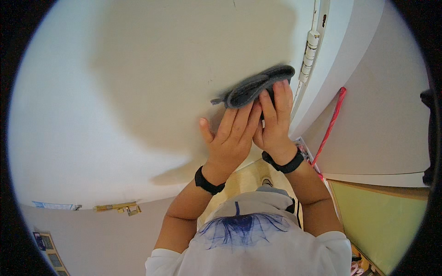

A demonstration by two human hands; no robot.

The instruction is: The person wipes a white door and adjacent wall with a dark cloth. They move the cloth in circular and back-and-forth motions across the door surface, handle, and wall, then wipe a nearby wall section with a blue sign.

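Observation:
A folded dark grey cloth (257, 84) lies against the white door (155, 86), close to its hinged edge. My left hand (229, 141) presses the cloth's lower left part with its fingers, the thumb spread out to the side. Beside it, my right hand (278, 120) has its fingertips on the right part of the same cloth. The palms and the underside of the cloth are hidden. Each wrist wears a black band. Faint dark marks show on the door above the cloth.
A white-painted hinge (309, 55) with chipped spots joins the door to its frame at the right. Beyond it a red rod-like thing (329, 127) leans near a pale panel. A brass-coloured door handle (127, 208) is at the lower left. A shoe (266, 182) shows on the floor below.

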